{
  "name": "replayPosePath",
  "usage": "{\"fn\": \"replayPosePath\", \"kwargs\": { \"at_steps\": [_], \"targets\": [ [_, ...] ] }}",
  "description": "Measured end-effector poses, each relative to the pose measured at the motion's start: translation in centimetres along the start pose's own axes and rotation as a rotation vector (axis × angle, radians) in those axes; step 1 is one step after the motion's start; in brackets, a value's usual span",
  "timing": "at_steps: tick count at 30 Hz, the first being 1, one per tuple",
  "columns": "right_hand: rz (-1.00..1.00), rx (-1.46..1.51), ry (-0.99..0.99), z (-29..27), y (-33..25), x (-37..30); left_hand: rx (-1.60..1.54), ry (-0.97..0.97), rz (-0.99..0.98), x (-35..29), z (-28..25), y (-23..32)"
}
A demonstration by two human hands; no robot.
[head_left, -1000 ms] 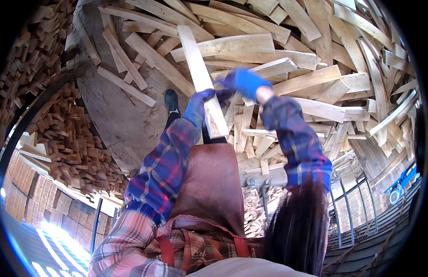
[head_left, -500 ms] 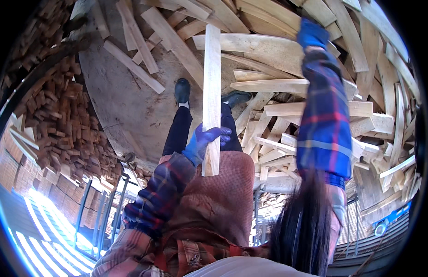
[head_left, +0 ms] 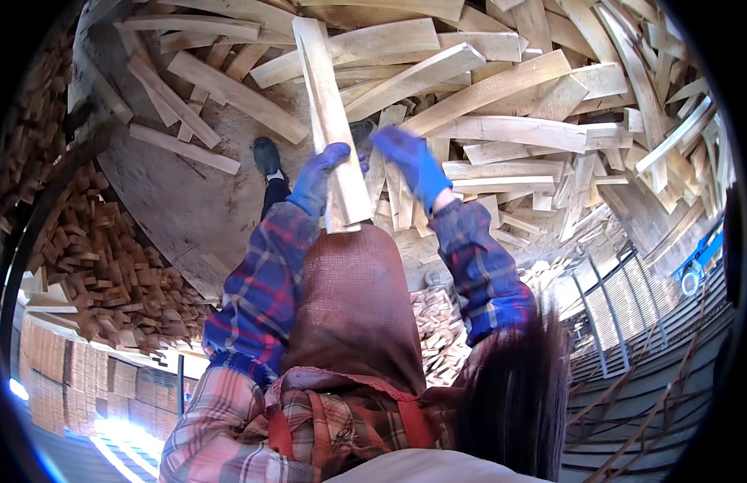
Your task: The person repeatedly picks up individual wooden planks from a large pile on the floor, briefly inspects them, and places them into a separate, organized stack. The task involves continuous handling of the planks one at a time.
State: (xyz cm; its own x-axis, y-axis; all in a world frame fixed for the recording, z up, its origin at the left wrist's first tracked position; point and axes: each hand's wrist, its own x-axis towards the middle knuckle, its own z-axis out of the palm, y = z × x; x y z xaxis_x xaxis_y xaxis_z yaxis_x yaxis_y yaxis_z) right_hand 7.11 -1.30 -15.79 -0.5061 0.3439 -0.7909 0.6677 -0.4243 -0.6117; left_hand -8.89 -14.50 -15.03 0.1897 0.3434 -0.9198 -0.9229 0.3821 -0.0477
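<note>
Dusty grey-brown floor (head_left: pixel 168 201) shows under the person, with wood heaped on both sides. The left hand (head_left: pixel 314 183), in a blue and purple glove, is curled closed around a long, flat, pale wooden board (head_left: pixel 338 121). A second pale wooden board (head_left: pixel 334 224) peeks out from under it, and the left hand has hold of that one too. Both point away from the person, and their near ends are over the top of the reddish-brown apron (head_left: pixel 353 282). The right hand (head_left: pixel 413 165), in a blue and purple glove, is just to the right of the boards. Its fingers are bent and blurry, so I cannot tell how far open it is or if it has hold of anything.

Blue plaid sleeves (head_left: pixel 264 274) cover both arms. One dark shoe (head_left: pixel 266 157) is on the floor to the left of the boards. Past the hands, a big messy heap of pale boards (head_left: pixel 502 88) fills the top and right. Far left is a pile of short brown wood pieces (head_left: pixel 115 274). Far right is a blue thing with a wheel (head_left: pixel 693 274).
</note>
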Motion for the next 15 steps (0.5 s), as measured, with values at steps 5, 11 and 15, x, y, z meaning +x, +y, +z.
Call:
{"fn": "replayPosePath", "kwargs": {
  "at_steps": [5, 11, 15],
  "targets": [
    [0.334, -0.121, 1.202, -14.0, 10.0, 7.4, 0.171, 0.024, 0.045, 1.3, 0.2, -1.0],
    [0.599, -0.434, 1.140, -13.1, 6.9, 9.8, 0.246, 0.052, 0.091, -0.5, -3.1, -0.6],
    [-0.094, 0.224, 1.035, -9.8, 7.4, 3.9, 0.302, 0.079, 0.099, -3.7, -4.1, -0.8]
  ]
}}
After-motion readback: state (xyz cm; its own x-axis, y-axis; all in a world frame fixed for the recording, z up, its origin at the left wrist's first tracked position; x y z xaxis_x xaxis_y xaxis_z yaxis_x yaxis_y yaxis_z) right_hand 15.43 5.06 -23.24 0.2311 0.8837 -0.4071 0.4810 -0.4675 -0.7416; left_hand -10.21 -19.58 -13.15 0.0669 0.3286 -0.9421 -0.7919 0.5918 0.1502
